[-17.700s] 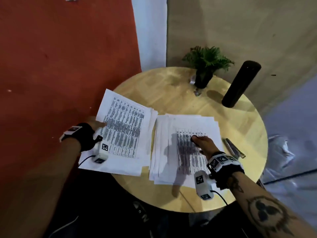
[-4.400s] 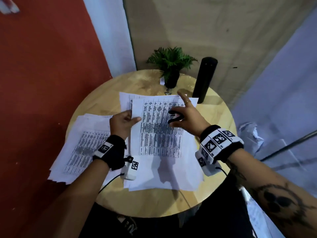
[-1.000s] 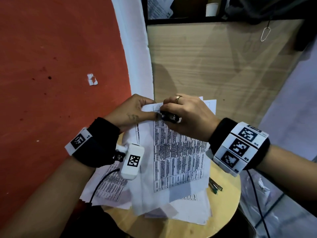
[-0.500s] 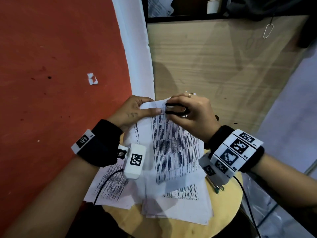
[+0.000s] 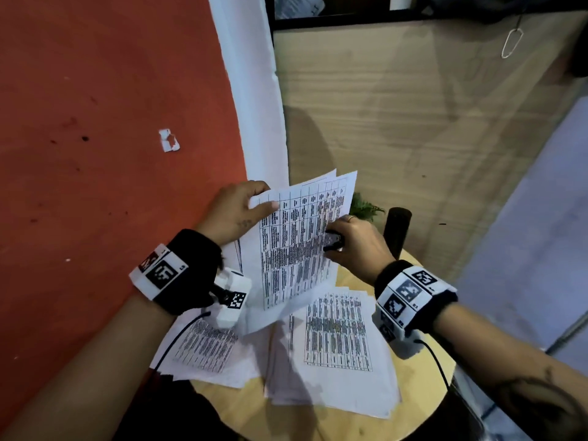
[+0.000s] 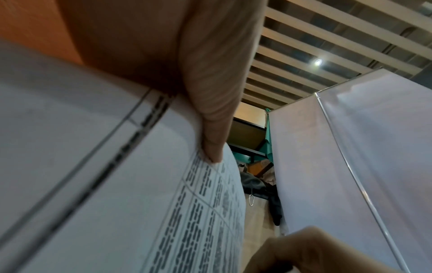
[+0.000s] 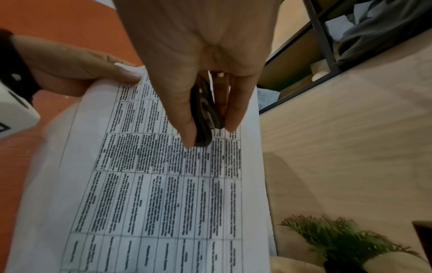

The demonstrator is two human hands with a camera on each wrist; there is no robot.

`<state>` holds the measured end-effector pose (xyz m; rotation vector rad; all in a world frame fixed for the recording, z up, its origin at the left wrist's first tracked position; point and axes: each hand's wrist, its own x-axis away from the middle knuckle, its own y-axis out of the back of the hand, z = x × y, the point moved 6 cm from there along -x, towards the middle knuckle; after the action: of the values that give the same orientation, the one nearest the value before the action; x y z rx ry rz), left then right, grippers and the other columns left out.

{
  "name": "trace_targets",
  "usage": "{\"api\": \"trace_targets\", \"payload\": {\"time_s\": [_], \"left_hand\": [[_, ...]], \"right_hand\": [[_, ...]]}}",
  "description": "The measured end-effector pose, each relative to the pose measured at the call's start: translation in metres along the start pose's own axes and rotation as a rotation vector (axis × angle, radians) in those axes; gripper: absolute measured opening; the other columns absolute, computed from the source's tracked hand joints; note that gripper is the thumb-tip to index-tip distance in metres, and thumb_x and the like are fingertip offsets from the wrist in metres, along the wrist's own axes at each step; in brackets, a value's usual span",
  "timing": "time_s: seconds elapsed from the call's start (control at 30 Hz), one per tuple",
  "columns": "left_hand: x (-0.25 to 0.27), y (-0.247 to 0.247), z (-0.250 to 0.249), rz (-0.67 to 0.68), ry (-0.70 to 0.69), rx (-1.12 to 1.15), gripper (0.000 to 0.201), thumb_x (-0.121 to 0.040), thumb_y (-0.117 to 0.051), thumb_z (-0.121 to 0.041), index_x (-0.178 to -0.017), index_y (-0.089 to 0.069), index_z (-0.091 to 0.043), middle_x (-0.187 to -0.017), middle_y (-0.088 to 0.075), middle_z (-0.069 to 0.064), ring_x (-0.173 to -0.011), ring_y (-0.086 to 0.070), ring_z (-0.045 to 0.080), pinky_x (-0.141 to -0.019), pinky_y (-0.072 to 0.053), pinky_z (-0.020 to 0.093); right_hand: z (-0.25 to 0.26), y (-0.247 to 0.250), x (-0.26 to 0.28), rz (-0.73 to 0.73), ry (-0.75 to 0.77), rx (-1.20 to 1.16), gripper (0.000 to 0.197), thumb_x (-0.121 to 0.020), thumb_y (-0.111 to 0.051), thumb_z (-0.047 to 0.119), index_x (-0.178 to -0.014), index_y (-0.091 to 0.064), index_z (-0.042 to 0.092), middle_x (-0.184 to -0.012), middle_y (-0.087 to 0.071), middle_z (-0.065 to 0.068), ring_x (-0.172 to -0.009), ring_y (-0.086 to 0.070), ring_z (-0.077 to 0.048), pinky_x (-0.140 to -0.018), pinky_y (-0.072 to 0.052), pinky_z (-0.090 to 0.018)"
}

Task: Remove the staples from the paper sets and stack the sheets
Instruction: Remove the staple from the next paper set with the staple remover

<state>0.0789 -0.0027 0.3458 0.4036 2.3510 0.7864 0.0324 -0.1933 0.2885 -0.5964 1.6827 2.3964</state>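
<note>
Above the round wooden tabletop, left hand pinches the top corner of the white printed-table paper set, held lifted and tilted. Right hand grips a small black staple remover beside the sheets' right edge. Loose sheets lie below. Judgement: staple not visible; keep the corner taut, then lay sheets squarely onto the pile.
</note>
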Motion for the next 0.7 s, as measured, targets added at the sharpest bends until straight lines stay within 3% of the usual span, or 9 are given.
{"api": "trace_targets", "payload": {"time_s": [0.1, 0.2, 0.27, 0.33, 0.4, 0.47, 0.53, 0.6, 0.7], "left_hand": [[-0.005, -0.001, 0.005, 0.045, 0.035, -0.035, 0.050, -0.071, -0.058, -0.060, -0.091, -0.068, -0.015, -0.086, -0.071, 0.017, -0.081, -0.064, 0.038, -0.081, -0.050, 0.050], [-0.009, 0.000, 0.006, 0.097, 0.027, -0.079, 0.045, -0.071, -0.057, -0.062, -0.097, -0.066, -0.027, -0.090, -0.072, 0.013, -0.086, -0.066, 0.037, -0.083, -0.051, 0.050], [-0.012, 0.000, 0.007, 0.143, 0.026, -0.104, 0.051, -0.071, -0.055, -0.064, -0.097, -0.067, -0.022, -0.090, -0.072, 0.013, -0.087, -0.066, 0.037, -0.083, -0.051, 0.050], [-0.013, -0.001, 0.002, 0.196, 0.003, -0.134, 0.052, -0.072, -0.054, -0.063, -0.094, -0.068, -0.018, -0.090, -0.072, 0.013, -0.085, -0.066, 0.037, -0.081, -0.051, 0.049], [-0.014, -0.002, -0.001, 0.222, -0.040, -0.154, 0.052, -0.074, -0.053, -0.061, -0.094, -0.068, -0.015, -0.093, -0.071, 0.010, -0.087, -0.065, 0.036, -0.081, -0.050, 0.050], [-0.013, -0.003, -0.003, 0.230, -0.048, -0.162, 0.056, -0.073, -0.053, -0.060, -0.094, -0.068, -0.011, -0.090, -0.071, 0.007, -0.087, -0.065, 0.033, -0.082, -0.050, 0.050], [-0.013, 0.000, -0.004, 0.177, -0.049, -0.245, 0.056, -0.067, -0.053, -0.066, -0.086, -0.068, -0.016, -0.074, -0.065, -0.006, -0.080, -0.064, 0.027, -0.081, -0.050, 0.045], [-0.014, 0.002, -0.013, 0.083, -0.057, -0.465, 0.052, -0.062, -0.059, -0.072, -0.080, -0.068, -0.024, -0.060, -0.052, -0.016, -0.077, -0.060, 0.023, -0.083, -0.042, 0.039], [-0.016, -0.005, -0.038, -0.007, -0.121, -0.702, 0.040, -0.072, -0.069, -0.058, -0.093, -0.071, -0.024, -0.072, -0.063, -0.006, -0.089, -0.060, 0.022, -0.085, -0.031, 0.036]], "right_hand": [[-0.001, 0.000, -0.011, 0.017, -0.025, 0.018, 0.039, -0.074, -0.067, 0.013, -0.114, -0.062, 0.011, -0.123, -0.052, -0.008, -0.102, -0.057, -0.031, -0.079, -0.047, -0.033], [0.002, 0.007, -0.020, -0.011, 0.022, -0.052, 0.041, -0.068, -0.071, 0.009, -0.108, -0.063, 0.013, -0.146, -0.030, -0.008, -0.106, -0.058, -0.033, -0.081, -0.051, -0.040], [0.007, 0.017, -0.024, -0.058, 0.110, -0.123, 0.038, -0.064, -0.072, 0.005, -0.100, -0.065, 0.013, -0.153, -0.018, -0.009, -0.106, -0.059, -0.035, -0.080, -0.052, -0.041], [0.014, 0.026, -0.027, -0.026, 0.202, -0.150, 0.038, -0.062, -0.074, 0.003, -0.098, -0.066, 0.011, -0.154, -0.016, -0.009, -0.106, -0.060, -0.032, -0.080, -0.052, -0.042], [0.021, 0.031, -0.029, 0.048, 0.255, -0.152, 0.041, -0.059, -0.075, 0.007, -0.098, -0.067, 0.013, -0.146, -0.033, -0.008, -0.105, -0.060, -0.027, -0.082, -0.051, -0.042], [0.024, 0.036, -0.030, 0.067, 0.262, -0.153, 0.044, -0.056, -0.077, 0.012, -0.099, -0.068, 0.011, -0.118, -0.056, -0.008, -0.097, -0.060, -0.026, -0.081, -0.050, -0.041], [0.024, 0.041, -0.029, 0.049, 0.219, -0.181, 0.047, -0.055, -0.081, 0.010, -0.100, -0.069, 0.009, -0.099, -0.060, -0.007, -0.090, -0.060, -0.025, -0.080, -0.049, -0.037], [0.028, 0.046, -0.026, 0.038, 0.208, -0.207, 0.049, -0.054, -0.083, 0.008, -0.101, -0.069, 0.008, -0.096, -0.060, -0.007, -0.087, -0.059, -0.023, -0.080, -0.048, -0.033], [0.035, 0.050, -0.020, 0.037, 0.222, -0.201, 0.048, -0.055, -0.082, 0.008, -0.101, -0.070, 0.008, -0.095, -0.061, -0.008, -0.085, -0.058, -0.022, -0.078, -0.046, -0.030]]}}
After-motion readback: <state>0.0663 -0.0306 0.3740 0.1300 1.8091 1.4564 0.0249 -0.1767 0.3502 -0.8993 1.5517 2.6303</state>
